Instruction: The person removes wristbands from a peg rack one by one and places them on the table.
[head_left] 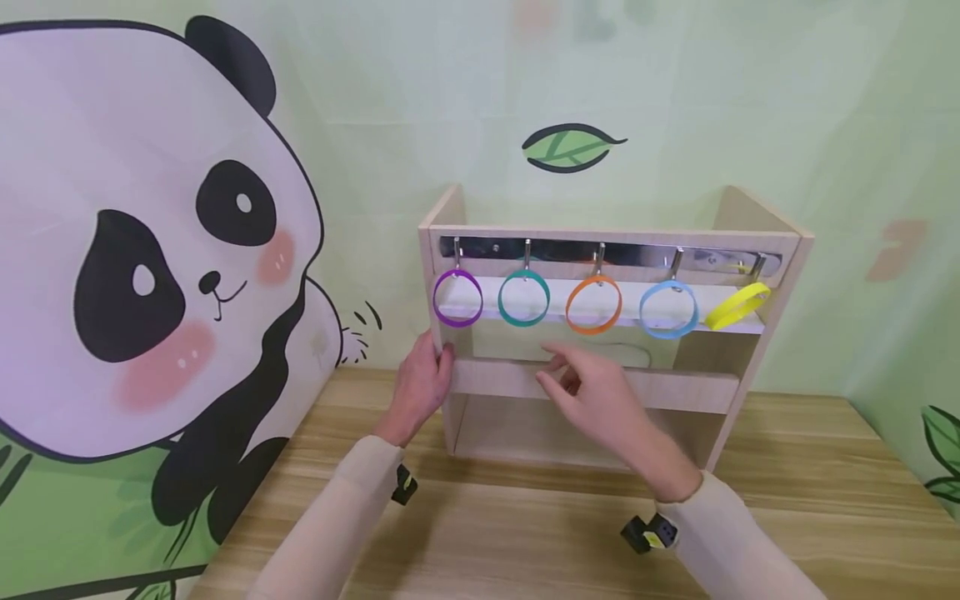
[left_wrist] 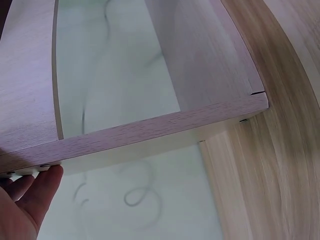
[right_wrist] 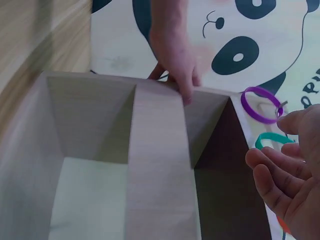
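A pale wooden rack [head_left: 600, 237] stands on the table. Its metal strip carries several hooks, each with a wristband-like ring: purple [head_left: 457, 322], teal [head_left: 523, 323], orange [head_left: 592, 329], light blue [head_left: 667, 335] and yellow [head_left: 738, 307]. My left hand [head_left: 420, 379] holds the rack's left side panel, its thumb at the front edge beside the lower crossbar [head_left: 495, 377]. In the left wrist view, fingers [left_wrist: 47, 187] touch the panel's outer face. My right hand [head_left: 600, 392] hovers before the crossbar below the rings, fingers loosely bent, holding nothing.
The wood-grain table [head_left: 525, 533] extends in front of the rack and to both sides. Behind is a pale green backdrop [head_left: 420, 100] with a large panda [head_left: 165, 208] on the left. A white shelf [head_left: 487, 292] sits behind the rings.
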